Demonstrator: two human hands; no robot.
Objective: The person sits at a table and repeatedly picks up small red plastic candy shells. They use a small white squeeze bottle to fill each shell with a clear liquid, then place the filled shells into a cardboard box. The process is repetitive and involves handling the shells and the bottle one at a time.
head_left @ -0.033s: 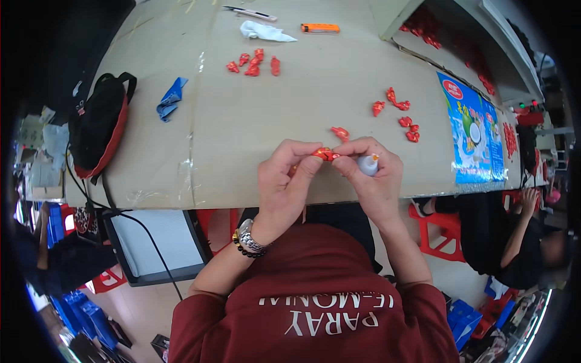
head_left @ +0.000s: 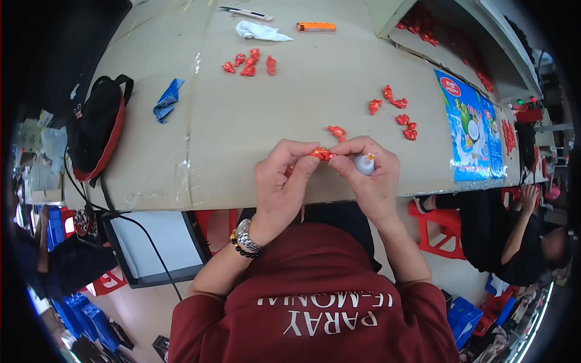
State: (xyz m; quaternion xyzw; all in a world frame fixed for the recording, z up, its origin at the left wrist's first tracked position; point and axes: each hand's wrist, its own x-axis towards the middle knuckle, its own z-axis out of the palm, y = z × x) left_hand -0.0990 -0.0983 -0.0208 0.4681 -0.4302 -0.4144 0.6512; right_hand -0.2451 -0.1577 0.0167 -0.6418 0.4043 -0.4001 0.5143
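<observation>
Near the table's front edge, both hands pinch one small glossy red figurine with gold marks [head_left: 320, 153] between thumbs and forefingers. My left hand [head_left: 282, 178] is closed on its left end; a bit of red also shows by its curled fingers, too covered to make out. My right hand [head_left: 374, 181] grips the other end and also keeps a small white squeeze bottle with an orange tip [head_left: 364, 163] tucked in its fingers. Just beyond the hands lies a loose red figurine [head_left: 337, 133]. Several more red figurines [head_left: 249, 65] sit farther off to the left, others [head_left: 399, 103] to the right.
On the table [head_left: 242, 115] are a white crumpled tissue [head_left: 260, 31], a cutter knife [head_left: 245, 13], an orange stick-shaped object [head_left: 316, 27], blue scrap [head_left: 168, 100], a black-red bag [head_left: 100, 130] and a blue printed sheet [head_left: 469, 130]. A shelf [head_left: 387, 18] stands far right; an open drawer [head_left: 157, 242] juts out left.
The whole view has shifted slightly, with the table things a little farther left. Both hands keep the same grip on the red figurine.
</observation>
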